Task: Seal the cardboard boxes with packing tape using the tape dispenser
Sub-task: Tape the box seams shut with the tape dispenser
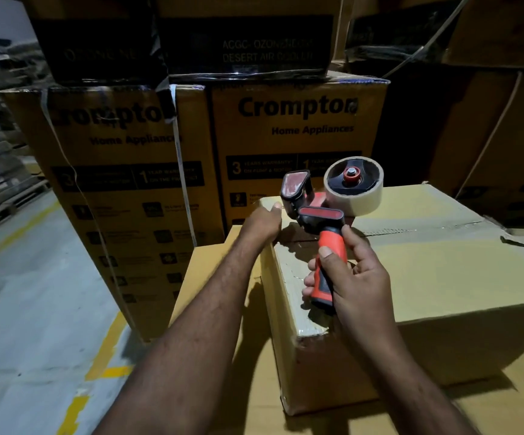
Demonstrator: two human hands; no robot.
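1. The right hand (353, 279) wraps its fingers (312, 279) round the red handle of the red-and-black pistol-grip tape dispenser (312, 211), thumb laid up the grip. The dispenser is held just above the left end of the plain brown cardboard box (443, 265).
2. The roll of clear packing tape (353, 185) sits on the dispenser's far side, and the dispenser's black head points left, toward the left hand (264, 221).
3. The left hand rests at the box's far-left top corner, thumb on the top face. Its other fingers drop behind the edge, so I cannot tell whether they grip the corner, pinch a tape end or only press.
4. The key relation is the centre seam (427, 229) between the top flaps. Its long axis starts almost under the dispenser head and runs away to the right across the whole top. The right hand is the nearer one and is already lined up with it.
5. Judging from this, the tape needs anchoring at the left end, then a steady draw rightward along the seam while the left hand steadies the box.
6. The box stands on flat brown cardboard (210, 277). Printed yellow cartons (298, 136) are stacked behind it.
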